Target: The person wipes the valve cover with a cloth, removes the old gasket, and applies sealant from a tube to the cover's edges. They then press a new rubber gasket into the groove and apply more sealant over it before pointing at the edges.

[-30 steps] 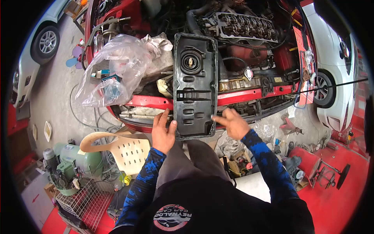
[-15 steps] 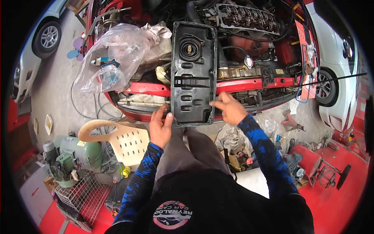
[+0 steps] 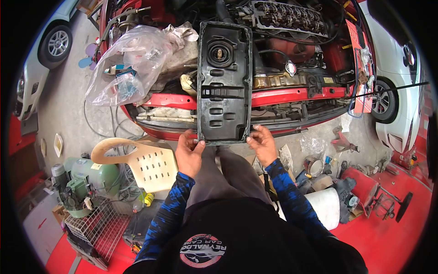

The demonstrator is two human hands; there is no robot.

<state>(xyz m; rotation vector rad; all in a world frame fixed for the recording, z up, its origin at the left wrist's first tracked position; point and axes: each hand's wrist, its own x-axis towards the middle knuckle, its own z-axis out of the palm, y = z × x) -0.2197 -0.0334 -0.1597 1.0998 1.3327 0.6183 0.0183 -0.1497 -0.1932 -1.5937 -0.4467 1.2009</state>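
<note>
A long black valve cover (image 3: 226,98), its hollow underside facing up, lies across the red front crossmember (image 3: 292,97) of the car. My left hand (image 3: 188,153) grips its near left corner, thumb on the rim. At the near right corner, my right hand (image 3: 262,145) pinches the edge with thumb and fingers. A round recess with a fitting in the middle shows toward the cover's far end. Beyond it on the right, the engine's cylinder head (image 3: 289,18) lies exposed with its valve gear showing.
A clear plastic bag (image 3: 130,68) with small boxes rests on the car's left front. Right of the engine bay is a red tray (image 3: 360,68) with parts. A cream plastic chair (image 3: 153,166), a green compressor (image 3: 93,178) and a white car (image 3: 397,91) stand around.
My right hand has moved from pointing at the cover's right side down to its near right corner and closed on it. The cover has shifted slightly up and left in view.
</note>
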